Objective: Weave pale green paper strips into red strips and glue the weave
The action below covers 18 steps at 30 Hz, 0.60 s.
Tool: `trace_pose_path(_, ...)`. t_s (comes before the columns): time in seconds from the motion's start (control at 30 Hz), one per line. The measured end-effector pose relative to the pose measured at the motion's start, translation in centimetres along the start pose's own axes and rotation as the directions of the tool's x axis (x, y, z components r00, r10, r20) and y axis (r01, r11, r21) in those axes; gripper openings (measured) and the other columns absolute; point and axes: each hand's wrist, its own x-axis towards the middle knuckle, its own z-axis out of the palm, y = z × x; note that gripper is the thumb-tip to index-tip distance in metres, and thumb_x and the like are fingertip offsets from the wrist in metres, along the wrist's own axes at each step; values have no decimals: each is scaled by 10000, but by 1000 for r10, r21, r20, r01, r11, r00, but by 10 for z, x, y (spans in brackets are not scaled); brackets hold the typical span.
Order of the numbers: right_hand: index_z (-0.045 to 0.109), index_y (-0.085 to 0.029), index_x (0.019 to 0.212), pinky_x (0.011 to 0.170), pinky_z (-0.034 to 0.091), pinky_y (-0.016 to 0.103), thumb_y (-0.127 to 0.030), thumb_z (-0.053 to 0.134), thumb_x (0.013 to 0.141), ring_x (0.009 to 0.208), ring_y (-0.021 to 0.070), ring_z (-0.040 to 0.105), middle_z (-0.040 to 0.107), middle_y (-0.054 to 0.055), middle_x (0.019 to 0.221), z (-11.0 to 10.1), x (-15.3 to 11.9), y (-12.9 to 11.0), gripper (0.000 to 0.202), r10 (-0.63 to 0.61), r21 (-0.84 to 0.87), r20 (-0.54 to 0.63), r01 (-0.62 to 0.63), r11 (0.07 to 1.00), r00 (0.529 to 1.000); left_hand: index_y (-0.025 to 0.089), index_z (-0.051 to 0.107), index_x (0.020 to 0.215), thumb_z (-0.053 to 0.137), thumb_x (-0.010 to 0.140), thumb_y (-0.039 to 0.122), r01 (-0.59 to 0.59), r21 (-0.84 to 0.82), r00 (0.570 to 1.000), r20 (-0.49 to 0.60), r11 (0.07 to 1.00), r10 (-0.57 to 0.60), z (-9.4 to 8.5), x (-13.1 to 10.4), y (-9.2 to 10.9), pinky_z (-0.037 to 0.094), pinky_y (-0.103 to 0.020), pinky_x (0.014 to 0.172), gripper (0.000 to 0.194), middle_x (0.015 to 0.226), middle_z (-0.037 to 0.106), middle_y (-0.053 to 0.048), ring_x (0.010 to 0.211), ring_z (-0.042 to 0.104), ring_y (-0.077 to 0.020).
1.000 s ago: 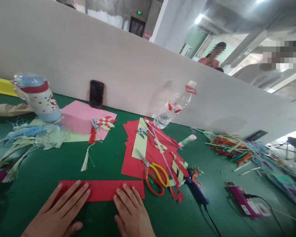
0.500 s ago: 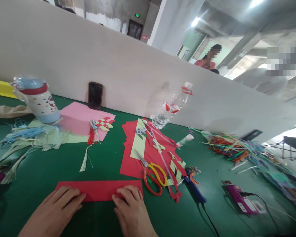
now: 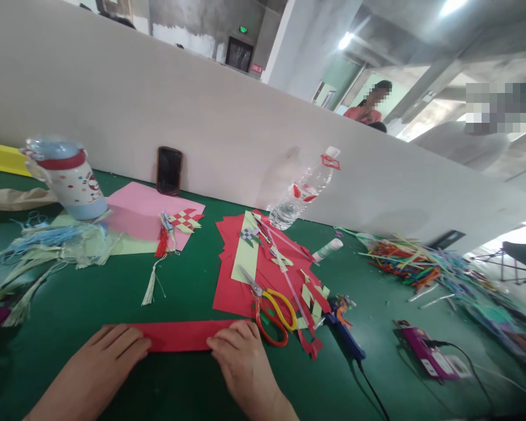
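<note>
A folded strip of red paper (image 3: pixel 179 337) lies flat along the near part of the green table. At its left end my left hand (image 3: pixel 107 359) has its fingers closed together over the paper, thumb at the near edge. My right hand (image 3: pixel 245 359) holds the right end the same way, fingers curled over the far edge. Just beyond my right hand are scissors (image 3: pixel 269 307) with one red and one yellow handle, resting on a stack of red paper sheets (image 3: pixel 228 280). A pale green paper strip (image 3: pixel 245 257) lies on that stack.
A tilted water bottle (image 3: pixel 304 190), a glue stick (image 3: pixel 328 249) and a blue corded glue gun (image 3: pixel 345 336) are to the right, near a purple power bank (image 3: pixel 425 351). Leftward stand a patterned flask (image 3: pixel 76 181), tassels (image 3: pixel 149 283) and a phone (image 3: pixel 169 171). A low wall (image 3: pixel 228 128) runs behind.
The visible red strip has become slightly narrower as its near edge moved away from me. My right hand has shifted a little to the right, its fingers now curled over the far edge.
</note>
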Motion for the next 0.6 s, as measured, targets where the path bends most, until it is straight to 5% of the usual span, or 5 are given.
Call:
trace_pose_path(0.23, 680, -247, 1027, 725, 458, 286, -197, 523, 984, 781, 186, 620, 708, 18, 855, -17, 6, 6, 171, 52, 85, 62, -57, 995, 997, 295, 740, 1014, 424, 817, 29, 80, -93, 993, 90, 992, -72, -17, 11, 3, 517, -387, 860, 457, 1000, 762, -34, 917, 710, -228)
trace_pose_path(0.6, 643, -231, 927, 781, 471, 337, -132, 554, 939, 840, 217, 556, 613, 38, 893, -7, 10, 5, 134, 199, 17, 24, -200, 980, 980, 246, 721, 974, 341, 839, 37, 173, -154, 982, 103, 973, -158, -20, 31, 1, 508, -348, 849, 453, 951, 707, -52, 859, 677, -209)
